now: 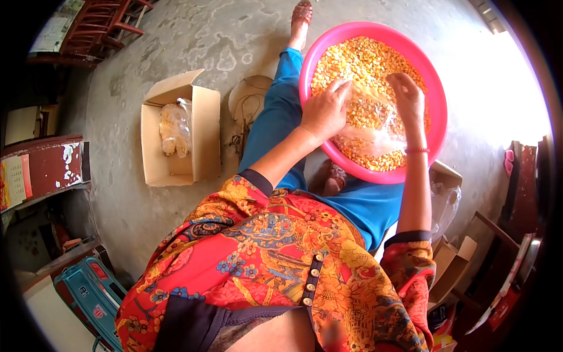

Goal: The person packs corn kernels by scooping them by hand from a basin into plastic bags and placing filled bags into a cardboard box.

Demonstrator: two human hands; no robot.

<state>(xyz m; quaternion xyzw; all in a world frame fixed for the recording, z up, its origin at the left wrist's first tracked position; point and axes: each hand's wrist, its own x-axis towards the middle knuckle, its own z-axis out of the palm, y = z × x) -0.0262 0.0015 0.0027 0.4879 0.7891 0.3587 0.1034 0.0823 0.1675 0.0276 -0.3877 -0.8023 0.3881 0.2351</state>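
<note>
A large pink basin (438, 120) full of yellow-orange corn kernels (366, 56) sits in front of me. Over the kernels a clear plastic bag (375, 135) is stretched between my hands. On its left side, my left hand (327, 112) is closed, pinching the bag's edge between thumb and fingers. My right hand (409, 97), with a red band on the wrist, has its fingertips pinched together at the bag's upper right edge. Kernels show through the film; whether they lie in the bag or only beneath it, I cannot tell.
An open cardboard box (206, 138) stands on the concrete floor at left, with a clear bag of yellowish pieces (176, 129) inside. A round flat object (249, 100) lies beside my leg. Wooden chairs (102, 23) are far left; a teal case (91, 299) is near left.
</note>
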